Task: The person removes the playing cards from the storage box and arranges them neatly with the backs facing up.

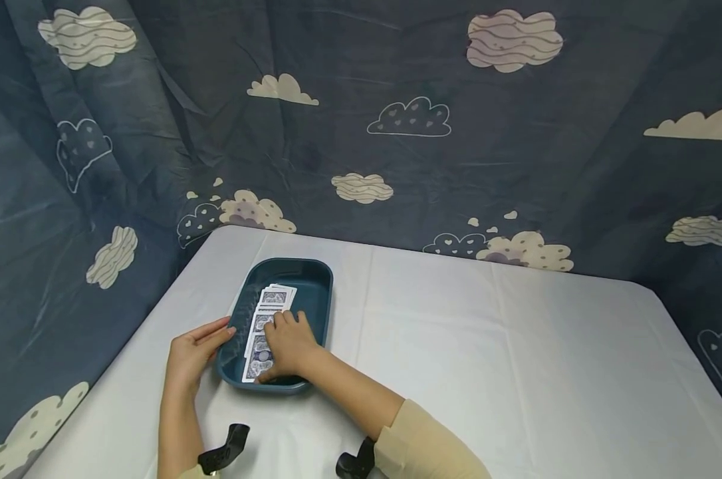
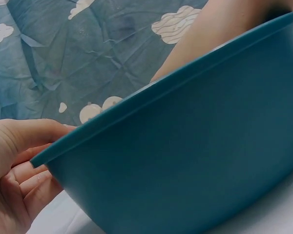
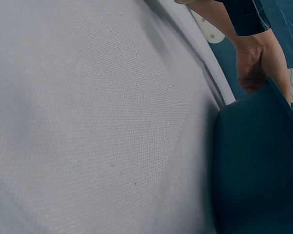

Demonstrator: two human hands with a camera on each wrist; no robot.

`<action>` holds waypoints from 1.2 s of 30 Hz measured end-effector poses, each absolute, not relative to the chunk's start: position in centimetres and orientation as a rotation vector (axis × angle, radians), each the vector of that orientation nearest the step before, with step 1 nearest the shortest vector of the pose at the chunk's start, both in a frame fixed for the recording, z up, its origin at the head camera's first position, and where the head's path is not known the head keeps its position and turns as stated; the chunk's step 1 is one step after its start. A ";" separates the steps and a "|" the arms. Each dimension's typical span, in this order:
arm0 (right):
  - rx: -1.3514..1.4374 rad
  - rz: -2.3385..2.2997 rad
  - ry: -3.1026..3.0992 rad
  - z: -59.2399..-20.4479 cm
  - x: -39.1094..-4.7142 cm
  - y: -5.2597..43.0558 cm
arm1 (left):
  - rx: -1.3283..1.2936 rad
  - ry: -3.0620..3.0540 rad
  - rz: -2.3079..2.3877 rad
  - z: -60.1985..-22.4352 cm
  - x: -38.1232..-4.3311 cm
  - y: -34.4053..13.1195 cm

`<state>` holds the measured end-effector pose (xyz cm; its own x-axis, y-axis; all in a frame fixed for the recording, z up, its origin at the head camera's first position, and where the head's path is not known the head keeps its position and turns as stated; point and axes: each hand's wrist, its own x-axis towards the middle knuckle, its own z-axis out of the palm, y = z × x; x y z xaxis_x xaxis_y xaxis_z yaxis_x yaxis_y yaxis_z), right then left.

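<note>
A dark teal rectangular tray (image 1: 324, 293) with raised walls stands on the white-covered table. Inside it, several playing cards (image 1: 274, 297) lie back side up in an overlapping row along the left part. My left hand (image 1: 190, 352) holds the tray's left rim; in the left wrist view the left hand (image 2: 19, 168) has fingers on both sides of the rim. Over the lower cards reaches my right hand (image 1: 292, 346), its thumb and fingers spread apart and touching the cards. Its fingertips are partly hidden. The right wrist view shows mainly the tray's outer wall (image 3: 256, 170).
White cloth (image 1: 486, 352) covers the table and stretches far to the right of the tray. A dark cloud-print curtain (image 1: 349, 146) hangs behind and at the left. Black wrist mounts (image 1: 225, 450) sit near the bottom edge.
</note>
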<state>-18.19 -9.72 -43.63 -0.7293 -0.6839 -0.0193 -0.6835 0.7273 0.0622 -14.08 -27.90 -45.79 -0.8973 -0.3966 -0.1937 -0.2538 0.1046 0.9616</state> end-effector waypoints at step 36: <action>1.004 0.115 -2.751 -35.8 -20.1 -5.0 | 0.757 -2.281 -1.917 -43.3 -13.6 -26.5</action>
